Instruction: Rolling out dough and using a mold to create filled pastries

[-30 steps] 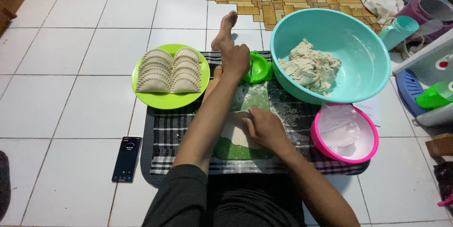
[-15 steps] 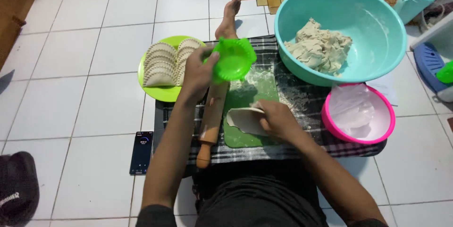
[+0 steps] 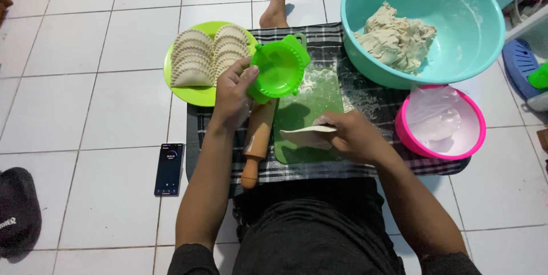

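Right hand point(image 3: 355, 136): grip closed on a flat dough sheet point(image 3: 302, 136), held level just above the green cutting board point(image 3: 319, 98).
Wooden rolling pin point(image 3: 257, 141): lying on the checked cloth point(image 3: 365, 163) at the board's left edge.
Phone point(image 3: 169, 169): on the floor tiles, left of the cloth.
Left hand point(image 3: 233, 95): grip closed on a green dumpling press point(image 3: 278, 69), opened flat, raised up and left of the dough sheet, apart from it.
Pink bowl point(image 3: 474, 132): right of the board.
Green plate point(image 3: 197, 93): bears folded dumplings point(image 3: 208, 55).
Teal basin point(image 3: 456, 6): holds a dough mass point(image 3: 395, 38).
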